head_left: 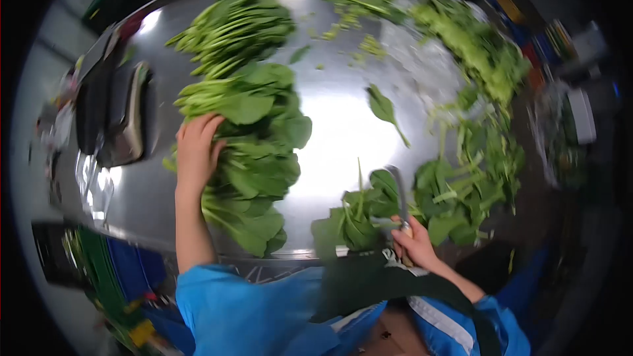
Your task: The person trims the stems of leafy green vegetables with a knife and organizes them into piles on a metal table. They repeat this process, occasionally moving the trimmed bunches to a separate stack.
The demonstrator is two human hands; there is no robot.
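A long row of leafy greens (257, 171) lies on the steel table, leaves to the right and stems to the left. My left hand (196, 148) rests on the stem side of this row, thumb and fingers apart, touching the greens. In my right hand (414, 244), near the table's front edge, is a knife (399, 191) with a curved blade and a light handle; my fingers are wrapped round the handle. Just left of the blade sits a small heap of leaves (359, 217). A single leaf with its stem (382, 107) lies apart, farther back.
The steel table (323, 39) has a raised rim. On the right are a pile of loose leaves and stems (455, 191), clear plastic (422, 59) and more greens (475, 46). Dark box-like things (119, 105) stand at the left. Green scraps (343, 23) lie at the back.
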